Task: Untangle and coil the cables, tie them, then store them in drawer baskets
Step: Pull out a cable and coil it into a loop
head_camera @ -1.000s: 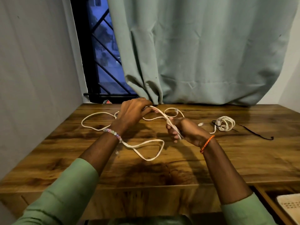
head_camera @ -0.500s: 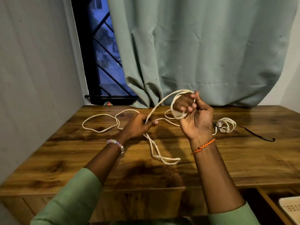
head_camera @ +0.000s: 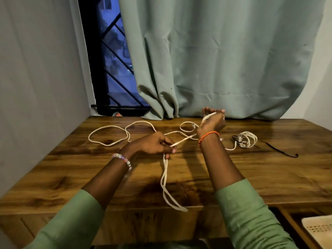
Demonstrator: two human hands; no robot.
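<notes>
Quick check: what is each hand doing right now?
Left hand: closed, pinching the white cable above the table.
Right hand: closed around the same cable, raised.

free: bare table [head_camera: 269, 177] front-right | blocked: cable loops [head_camera: 107, 135] rear-left, coiled bundle [head_camera: 247, 139] right

Both forearms reaching forward from green sleeves, pushed up past the wrists. Left hand [head_camera: 152, 143] low and palm-down, fingers curled, thumb and fingertips pinched together on the white cable [head_camera: 183, 140]. Beaded bracelet on that wrist. Right hand [head_camera: 212, 122] raised higher and farther forward, back toward the camera, fingers bent up around a turn of the same cable, apparently closed on it. Orange braided band at the right wrist.
</notes>
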